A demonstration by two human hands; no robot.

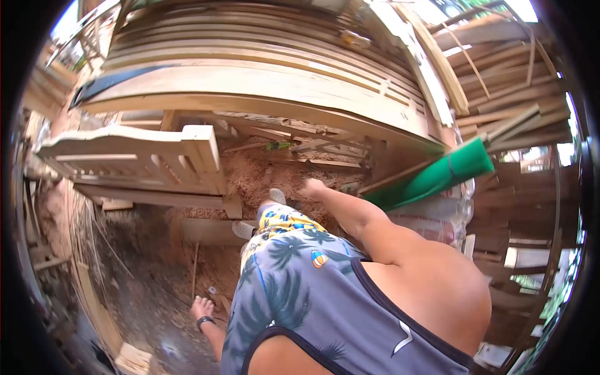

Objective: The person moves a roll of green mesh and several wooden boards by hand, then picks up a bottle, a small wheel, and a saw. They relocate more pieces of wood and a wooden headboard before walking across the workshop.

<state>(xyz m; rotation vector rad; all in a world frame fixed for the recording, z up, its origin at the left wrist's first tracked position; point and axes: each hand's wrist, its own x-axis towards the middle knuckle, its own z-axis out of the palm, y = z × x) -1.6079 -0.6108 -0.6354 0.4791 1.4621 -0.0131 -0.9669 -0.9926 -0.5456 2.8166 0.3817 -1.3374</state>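
My left hand (202, 309), with a dark band at the wrist, hangs low over the dirt floor at the lower left. Its fingers are apart and nothing is in them. Farther forward, my right hand (312, 188) is held over reddish wood shavings (250, 172), to the right of my shoe (277, 195). Its fingers look curled, but blur hides whether they hold anything. A carved wooden panel with slots (134, 159) stands ahead on the left. Beyond both hands runs a long pale board (250, 84), with a handsaw (119, 82) lying on its left end.
A rolled green sheet (437, 175) leans at the right, beside filled plastic sacks (431, 222). Stacked timber (512, 81) fills the upper right. A narrow plank (97, 306) and a wood block (133, 359) lie at the lower left.
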